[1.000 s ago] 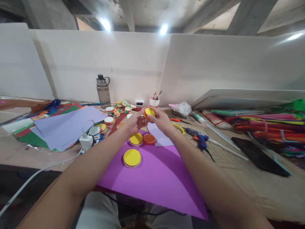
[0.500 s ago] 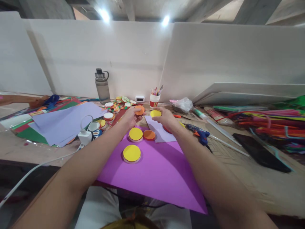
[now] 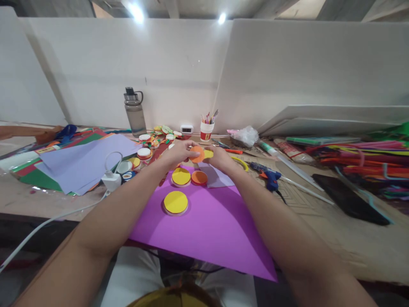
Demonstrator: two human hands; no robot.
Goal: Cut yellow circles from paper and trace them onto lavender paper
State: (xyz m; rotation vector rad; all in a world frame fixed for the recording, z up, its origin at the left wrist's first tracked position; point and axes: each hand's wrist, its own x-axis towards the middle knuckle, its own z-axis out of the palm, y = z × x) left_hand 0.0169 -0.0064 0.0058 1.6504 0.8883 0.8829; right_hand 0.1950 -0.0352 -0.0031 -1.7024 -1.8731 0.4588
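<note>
My left hand [image 3: 183,154] pinches an orange disc [image 3: 197,154] by its edge. Close beside it, my right hand [image 3: 219,158] grips a yellow disc [image 3: 208,154], which the orange one partly overlaps in view. Both discs are held above a pale lilac sheet [image 3: 220,177]. Below the hands, a small orange-topped round piece [image 3: 199,178] and a yellow-topped round piece [image 3: 181,176] stand side by side. Nearer to me is another yellow-topped piece [image 3: 175,202] on the large purple sheet [image 3: 211,226].
Several round pieces [image 3: 145,153] and a water bottle [image 3: 135,113] are at the back left. A cup of pens [image 3: 206,130] stands at the back. On the right lie a blue glue gun [image 3: 271,179], a black tablet-like slab [image 3: 349,199] and coloured strips [image 3: 348,166]. A white plug [image 3: 111,181] with cable is left.
My left hand has moved right with the orange disc, bringing it up against or just in front of the yellow disc in my right hand. The view has shifted slightly.
</note>
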